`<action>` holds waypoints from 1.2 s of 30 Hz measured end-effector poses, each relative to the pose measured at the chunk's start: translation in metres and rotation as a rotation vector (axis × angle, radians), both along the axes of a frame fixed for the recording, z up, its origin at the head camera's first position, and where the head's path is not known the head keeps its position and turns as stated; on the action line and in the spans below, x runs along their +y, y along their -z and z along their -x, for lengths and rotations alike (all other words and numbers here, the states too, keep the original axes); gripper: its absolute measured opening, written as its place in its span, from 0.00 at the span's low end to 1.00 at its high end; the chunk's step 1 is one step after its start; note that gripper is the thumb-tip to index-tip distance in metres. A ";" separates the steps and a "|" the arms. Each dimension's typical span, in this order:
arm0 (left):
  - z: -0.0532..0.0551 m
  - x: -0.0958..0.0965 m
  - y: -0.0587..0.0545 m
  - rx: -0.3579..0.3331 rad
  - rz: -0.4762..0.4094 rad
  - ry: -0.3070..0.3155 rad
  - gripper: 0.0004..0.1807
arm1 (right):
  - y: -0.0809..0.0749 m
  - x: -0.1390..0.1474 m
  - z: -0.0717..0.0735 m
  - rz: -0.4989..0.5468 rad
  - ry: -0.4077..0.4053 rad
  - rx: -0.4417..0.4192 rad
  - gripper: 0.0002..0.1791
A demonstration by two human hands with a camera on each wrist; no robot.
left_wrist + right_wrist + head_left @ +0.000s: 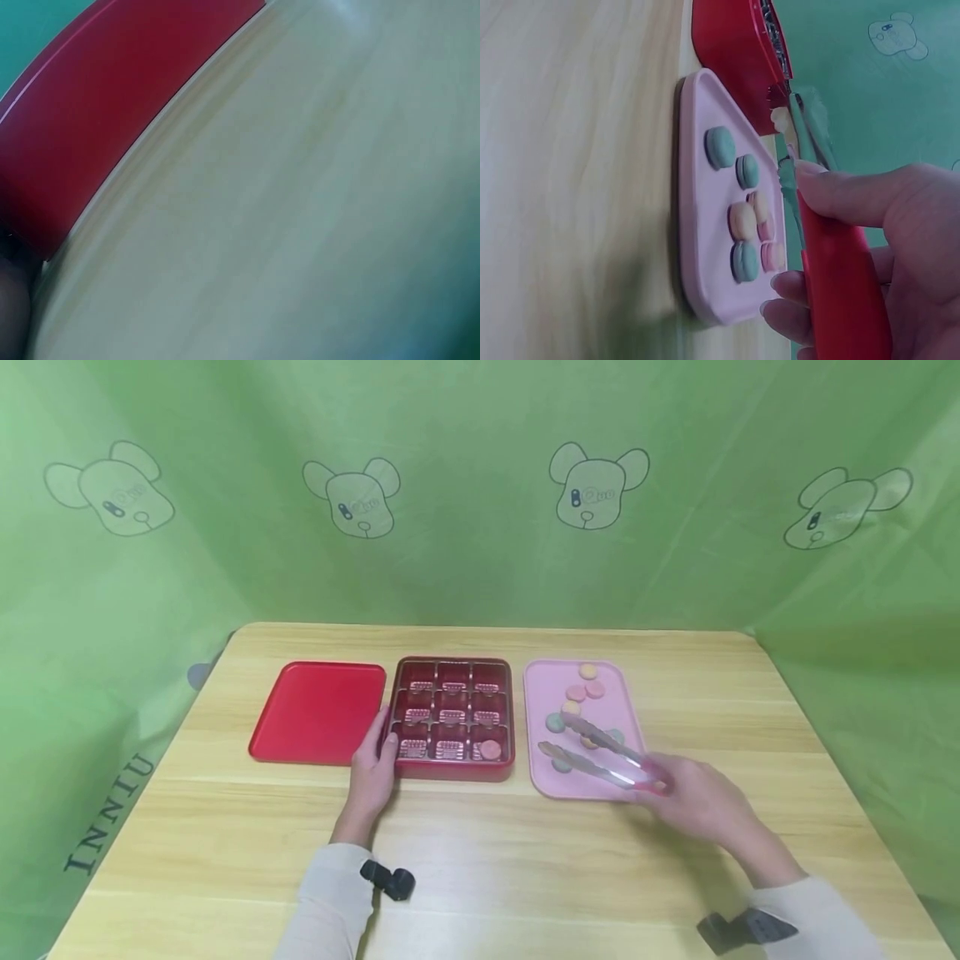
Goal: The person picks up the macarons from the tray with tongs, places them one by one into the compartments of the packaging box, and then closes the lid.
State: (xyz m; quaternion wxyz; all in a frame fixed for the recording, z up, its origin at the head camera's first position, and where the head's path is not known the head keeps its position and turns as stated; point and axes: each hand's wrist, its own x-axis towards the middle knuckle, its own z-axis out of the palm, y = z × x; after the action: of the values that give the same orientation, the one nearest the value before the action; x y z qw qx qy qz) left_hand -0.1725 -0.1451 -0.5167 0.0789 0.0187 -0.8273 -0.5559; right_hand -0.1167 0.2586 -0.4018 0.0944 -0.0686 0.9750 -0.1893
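My left hand (372, 768) holds the left side of a dark red box (457, 770), its thumb at the front left corner. The box has a clear insert of several compartments, and a pink macaron (491, 750) lies in the front right one. In the left wrist view, the box's red wall (112, 97) fills the upper left. My right hand (697, 797) grips red-handled tongs (840, 292), metal arms spread over the pink tray (543, 781). On the tray are several macarons: green (555, 722), pink (595, 690) and yellow (588, 671).
A red lid (322, 714) lies flat to the left of the box, beside my left hand. All of it rests on a light wooden table (465, 860). Green fabric (480, 568) with printed bear heads hangs behind and at both sides.
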 end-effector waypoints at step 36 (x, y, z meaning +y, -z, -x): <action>0.000 0.000 -0.001 0.016 -0.018 0.003 0.27 | 0.012 0.009 -0.010 -0.004 0.001 -0.095 0.24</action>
State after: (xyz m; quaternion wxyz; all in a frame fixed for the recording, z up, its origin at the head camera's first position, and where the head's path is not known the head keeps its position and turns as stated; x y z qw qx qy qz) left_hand -0.1725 -0.1451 -0.5156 0.0843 0.0138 -0.8217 -0.5635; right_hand -0.1066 0.2676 -0.4139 0.1407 -0.0588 0.9697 -0.1907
